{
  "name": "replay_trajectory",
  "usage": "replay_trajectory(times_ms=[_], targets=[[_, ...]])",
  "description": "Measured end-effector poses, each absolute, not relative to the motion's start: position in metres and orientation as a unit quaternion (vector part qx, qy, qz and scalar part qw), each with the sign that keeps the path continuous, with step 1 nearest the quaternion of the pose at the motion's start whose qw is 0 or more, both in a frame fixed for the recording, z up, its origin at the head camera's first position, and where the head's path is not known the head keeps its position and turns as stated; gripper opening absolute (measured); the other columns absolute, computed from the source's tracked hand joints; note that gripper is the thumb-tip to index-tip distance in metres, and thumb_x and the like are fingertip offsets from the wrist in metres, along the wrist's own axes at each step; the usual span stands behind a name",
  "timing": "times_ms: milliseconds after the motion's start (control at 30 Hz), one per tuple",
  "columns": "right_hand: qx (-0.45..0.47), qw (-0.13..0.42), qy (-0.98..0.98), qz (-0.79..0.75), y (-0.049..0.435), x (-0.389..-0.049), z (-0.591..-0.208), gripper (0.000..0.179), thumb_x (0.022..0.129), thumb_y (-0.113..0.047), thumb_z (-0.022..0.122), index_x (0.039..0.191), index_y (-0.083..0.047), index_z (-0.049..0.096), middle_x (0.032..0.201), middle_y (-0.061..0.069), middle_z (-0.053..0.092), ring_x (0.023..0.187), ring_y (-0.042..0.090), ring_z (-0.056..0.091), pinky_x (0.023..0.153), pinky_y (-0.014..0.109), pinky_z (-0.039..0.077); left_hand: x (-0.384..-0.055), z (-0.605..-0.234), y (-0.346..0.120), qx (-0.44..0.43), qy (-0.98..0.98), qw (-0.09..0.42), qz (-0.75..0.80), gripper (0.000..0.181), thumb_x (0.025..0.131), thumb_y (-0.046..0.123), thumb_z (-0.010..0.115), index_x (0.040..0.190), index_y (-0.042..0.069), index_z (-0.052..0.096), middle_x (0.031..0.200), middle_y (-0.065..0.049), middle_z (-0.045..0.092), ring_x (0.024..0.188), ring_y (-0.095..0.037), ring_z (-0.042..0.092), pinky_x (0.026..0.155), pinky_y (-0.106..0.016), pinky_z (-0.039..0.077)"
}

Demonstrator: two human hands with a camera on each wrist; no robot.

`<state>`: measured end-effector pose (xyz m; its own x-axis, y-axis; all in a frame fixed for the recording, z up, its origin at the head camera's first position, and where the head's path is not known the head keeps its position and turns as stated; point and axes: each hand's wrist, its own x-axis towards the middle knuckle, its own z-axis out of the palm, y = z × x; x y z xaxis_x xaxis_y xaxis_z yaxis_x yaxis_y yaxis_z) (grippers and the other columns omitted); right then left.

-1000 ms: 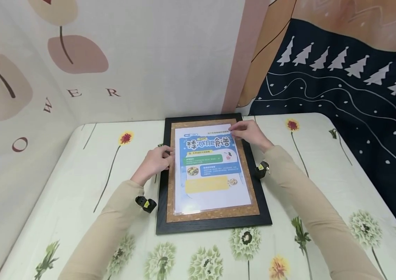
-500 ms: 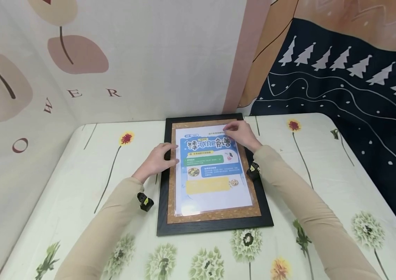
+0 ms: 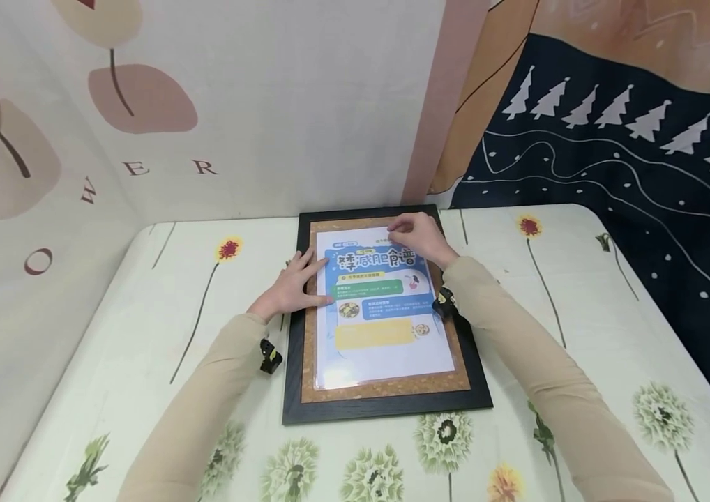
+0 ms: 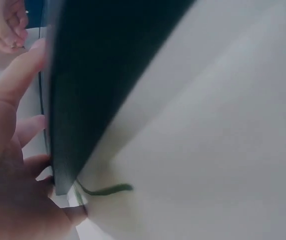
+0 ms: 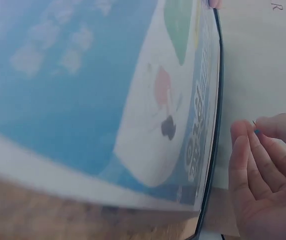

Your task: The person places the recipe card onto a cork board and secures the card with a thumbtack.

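A printed poster [image 3: 386, 352], blue and white and in a glossy clear cover, lies on a cork board [image 3: 386, 386] with a black frame [image 3: 388, 407]. My left hand [image 3: 289, 287] spreads over the frame's left side, its thumb and fingertips touching the poster's left edge. Over the poster's top right part, my right hand [image 3: 419, 237] pinches a tiny teal pushpin [image 5: 256, 129] between thumb and fingertips; its thin point sticks out. The right wrist view shows this right hand [image 5: 267, 175] above the board. The left wrist view has the frame's side [image 4: 90, 90] beside my left fingers.
A flower-printed cloth [image 3: 229, 432] covers the table under the board. Behind the table hangs a pale curtain [image 3: 305, 104], and a dark cloth with white trees [image 3: 581, 160] is at the right. Black straps [image 3: 270, 357] sit on both wrists.
My right hand has moved left along the poster's top. My left hand has spread its fingers and moved onto the poster's left edge. The board stays in place.
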<state>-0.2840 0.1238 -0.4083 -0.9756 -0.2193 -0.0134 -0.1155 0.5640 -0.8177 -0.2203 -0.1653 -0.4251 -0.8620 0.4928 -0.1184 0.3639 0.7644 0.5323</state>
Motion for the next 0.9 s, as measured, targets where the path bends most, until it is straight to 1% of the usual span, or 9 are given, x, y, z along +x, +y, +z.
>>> replay_trajectory(times_ms=[167, 367, 467, 767, 900], targets=[[-0.097, 0.077, 0.884, -0.451, 0.113, -0.288, -0.41, 0.023, 0.092, -0.013, 0.067, 0.113, -0.006, 0.07, 0.105, 0.007, 0.067, 0.1, 0.021, 0.059, 0.095, 0.04, 0.041, -0.221, -0.428, -0.166, 0.233, 0.931, 0.134, 0.246, 0.082, 0.089, 0.032, 0.07, 0.151, 0.001, 0.026, 0.157, -0.027, 0.001, 0.141, -0.049, -0.004, 0.104, -0.071, 0.009], [-0.1, 0.08, 0.899, -0.419, 0.103, -0.293, -0.414, 0.021, 0.091, -0.014, 0.068, 0.112, -0.01, 0.072, 0.108, 0.004, 0.065, 0.097, 0.02, 0.056, 0.09, 0.039, 0.042, -0.22, -0.427, -0.165, 0.235, 0.931, 0.135, 0.246, 0.083, 0.089, 0.034, 0.07, 0.152, 0.002, 0.025, 0.158, -0.025, 0.001, 0.141, -0.047, -0.005, 0.104, -0.07, 0.008], [-0.098, 0.083, 0.902, -0.412, 0.099, -0.296, -0.415, 0.022, 0.092, -0.015, 0.068, 0.113, -0.011, 0.071, 0.108, 0.003, 0.065, 0.097, 0.02, 0.056, 0.091, 0.038, 0.042, -0.22, -0.428, -0.166, 0.233, 0.93, 0.134, 0.251, 0.083, 0.089, 0.034, 0.07, 0.152, 0.003, 0.026, 0.158, -0.024, 0.001, 0.141, -0.047, -0.005, 0.104, -0.071, 0.008], [-0.109, 0.08, 0.905, -0.402, 0.085, -0.305, -0.418, 0.02, 0.092, -0.01, 0.067, 0.111, -0.009, 0.071, 0.105, 0.005, 0.065, 0.096, 0.02, 0.056, 0.091, 0.037, 0.043, -0.218, -0.429, -0.166, 0.223, 0.93, 0.14, 0.255, 0.084, 0.088, 0.035, 0.071, 0.153, 0.005, 0.026, 0.159, -0.021, -0.001, 0.142, -0.044, -0.007, 0.104, -0.07, 0.006], [-0.101, 0.081, 0.904, -0.408, 0.08, -0.31, -0.418, 0.019, 0.092, -0.009, 0.066, 0.11, -0.008, 0.072, 0.107, 0.006, 0.065, 0.098, 0.021, 0.056, 0.093, 0.038, 0.043, -0.218, -0.429, -0.168, 0.221, 0.93, 0.14, 0.258, 0.084, 0.088, 0.035, 0.071, 0.153, 0.007, 0.025, 0.159, -0.019, -0.002, 0.142, -0.043, -0.008, 0.105, -0.07, 0.005]])
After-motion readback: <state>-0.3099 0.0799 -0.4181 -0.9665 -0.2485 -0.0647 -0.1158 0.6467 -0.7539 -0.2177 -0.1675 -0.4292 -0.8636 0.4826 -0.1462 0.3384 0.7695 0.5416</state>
